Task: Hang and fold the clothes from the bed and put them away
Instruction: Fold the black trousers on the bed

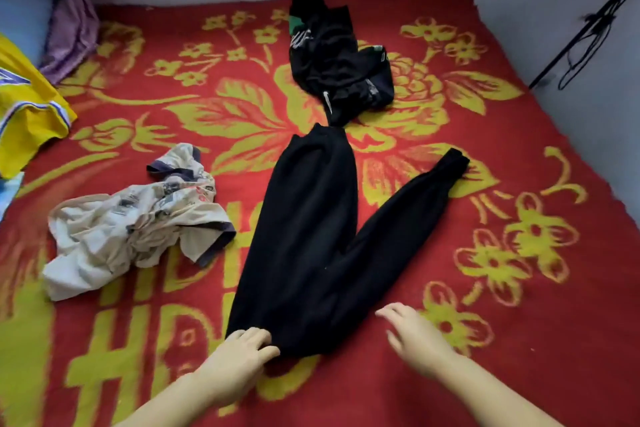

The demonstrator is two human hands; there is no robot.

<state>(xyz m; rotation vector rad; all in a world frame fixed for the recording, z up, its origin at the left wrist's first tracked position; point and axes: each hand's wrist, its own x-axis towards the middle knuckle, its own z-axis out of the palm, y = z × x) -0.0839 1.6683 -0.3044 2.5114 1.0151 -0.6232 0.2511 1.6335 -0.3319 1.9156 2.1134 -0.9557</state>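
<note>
1. I count one bed, covered by a red blanket with yellow flowers, and four separate garments or heaps on it.
2. One pair of black trousers lies flat at the middle of the bed. Its waist end is toward the near edge, one leg runs straight toward the far edge, and the other is splayed toward the right edge.
3. One crumpled black heap, with white lettering and a green patch, lies near the far edge, just beyond the straight trouser leg. I cannot tell how many garments it contains.
4. One crumpled cream printed shirt with dark cuffs lies left of the trousers, apart from them.
5. One yellow garment with purple and white trim lies at the left edge, partly out of view.
6. I count two hands. My left hand has its fingers curled on the near end of the trousers, gripping the fabric.
7. My right hand is blurred, fingers spread and relaxed, holding nothing, just right of the waist end of the trousers.
</note>
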